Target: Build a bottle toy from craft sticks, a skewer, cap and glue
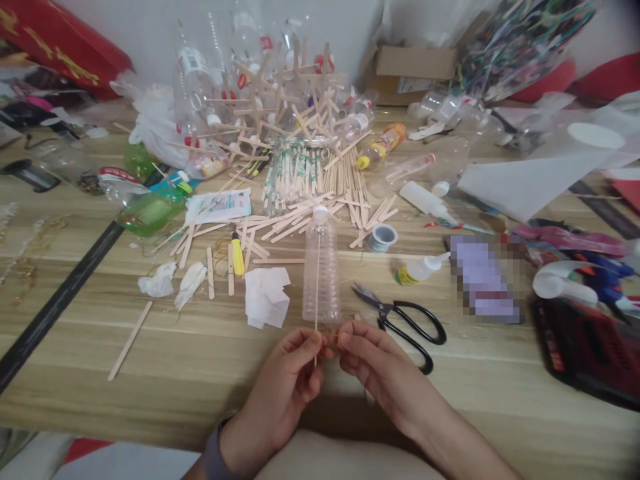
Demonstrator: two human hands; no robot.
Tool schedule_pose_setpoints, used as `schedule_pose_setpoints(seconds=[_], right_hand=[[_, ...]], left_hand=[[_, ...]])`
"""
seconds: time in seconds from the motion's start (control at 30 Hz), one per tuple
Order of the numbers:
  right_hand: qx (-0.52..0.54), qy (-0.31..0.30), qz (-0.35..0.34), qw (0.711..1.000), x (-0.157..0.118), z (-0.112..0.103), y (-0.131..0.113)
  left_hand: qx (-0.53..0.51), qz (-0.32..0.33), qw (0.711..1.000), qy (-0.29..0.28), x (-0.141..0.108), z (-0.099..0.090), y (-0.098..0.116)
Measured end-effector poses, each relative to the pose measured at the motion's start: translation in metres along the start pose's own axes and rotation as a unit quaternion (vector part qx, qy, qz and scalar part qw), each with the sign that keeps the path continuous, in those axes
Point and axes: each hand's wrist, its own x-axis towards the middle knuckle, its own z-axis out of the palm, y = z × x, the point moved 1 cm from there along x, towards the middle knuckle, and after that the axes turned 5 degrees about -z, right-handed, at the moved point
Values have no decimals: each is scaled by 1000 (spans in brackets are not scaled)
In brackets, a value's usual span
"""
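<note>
My left hand [295, 367] is closed in a pinch round a thin wooden stick [317, 287], which stands up from its fingers in front of a clear ribbed plastic bottle [327, 280]. Close beside it on the right, my right hand [373, 357] is also closed, its thumb and fingertips pinched on something too small to make out. The fingertips of both hands nearly meet. Black-handled scissors [400, 320] lie with open blades just right of the bottle. White paper pieces [267, 298] are at the bottle's left.
Craft sticks [295, 217], skewers [345, 170] and plastic bottles [195, 73] are heaped at the back. A glue bottle [420, 269], a wire spool [383, 238] and a blurred-out flat item [485, 280] lie at the right. A lone stick [130, 341] is at the left.
</note>
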Motion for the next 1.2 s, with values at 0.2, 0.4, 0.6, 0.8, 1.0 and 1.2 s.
schedule_pose_setpoints(seconds=[0.2,0.4,0.6,0.8,1.0,1.2], right_hand=[[137,-59,106,983,-3,-2,3],[-172,-156,126,964,-2,-19,-7],[-366,-185,64,910,4,-16,-17],[-290,-149,7,945,2,1,-6],[-151,-145,11,978,7,8,11],[-156,-52,59,985,11,15,12]], left_hand=[[-8,11,1000,7,1,0,-3],[-16,-32,999,16,-3,2,-1],[-12,-11,1000,21,-5,0,-2],[-26,5,1000,-6,-4,-2,-5],[4,47,999,-6,-4,-1,-7],[6,35,999,-8,-7,-2,-9]])
